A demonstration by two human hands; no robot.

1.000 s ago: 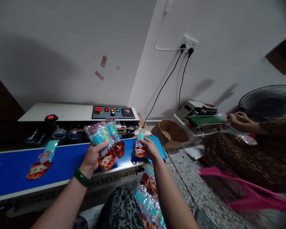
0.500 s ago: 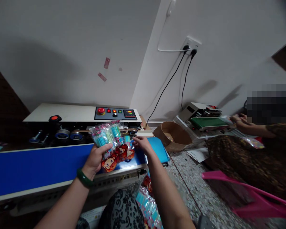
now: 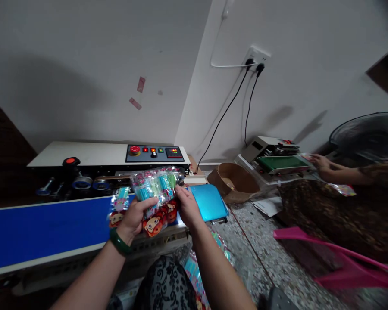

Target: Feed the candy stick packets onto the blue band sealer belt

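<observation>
My left hand point(image 3: 138, 217) is closed around a fanned stack of clear plastic packets point(image 3: 155, 187), its thumb lying across the front. The packets show blue and green sticks in the upper part and a red-haired cartoon figure below. At the stack's right edge, the fingers of my right hand point(image 3: 188, 206) pinch the outermost packet. To the left of my left hand, a single packet point(image 3: 119, 204) of the same kind is on the blue conveyor belt point(image 3: 51, 221), up against the band sealing machine point(image 3: 84, 155). Below my right forearm lie several more packets point(image 3: 194, 269), partly hidden.
A blue plate point(image 3: 208, 202) adjoins the belt's right end. Beyond it stand a cardboard box point(image 3: 236, 189) and a second sealer with a green belt point(image 3: 280, 163). A co-worker's hand point(image 3: 321, 162) is there. A pink plastic frame point(image 3: 336, 262) and a fan point(image 3: 368, 133) are at right.
A packet now shows on the belt left of my left hand. My right hand has come in against the stack's right edge and pinches it. The stack has shifted slightly right.
</observation>
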